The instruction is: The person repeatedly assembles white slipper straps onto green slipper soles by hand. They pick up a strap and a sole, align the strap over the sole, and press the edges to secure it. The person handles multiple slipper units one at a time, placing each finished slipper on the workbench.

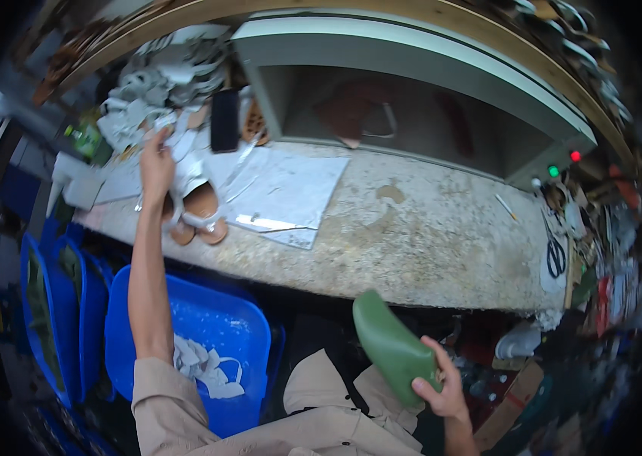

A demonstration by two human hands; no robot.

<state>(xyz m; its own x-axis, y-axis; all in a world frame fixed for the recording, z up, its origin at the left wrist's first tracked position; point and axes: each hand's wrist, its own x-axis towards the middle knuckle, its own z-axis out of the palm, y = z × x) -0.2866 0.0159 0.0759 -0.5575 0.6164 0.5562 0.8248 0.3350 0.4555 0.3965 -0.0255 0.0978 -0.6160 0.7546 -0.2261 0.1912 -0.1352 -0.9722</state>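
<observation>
Right hand (445, 387) gripped green shoe form (391, 349)

The form slanted at the frame's lower right, fingers closed round its lower end. At lower left, a blue tub (236, 323) held white scraps (222, 386). Beyond, sandals (201, 203) lay on the bench (442, 243), left of centre. At upper left, the left hand (156, 163) reached to a pile of white straps (173, 76); whether its blurred fingers gripped one could not be told.

Before you, the mottled surface (442, 251) carries a grey open-fronted box (404, 59), a glossy sheet (287, 194), sandals (201, 204) and a slim white pen (505, 206).
</observation>
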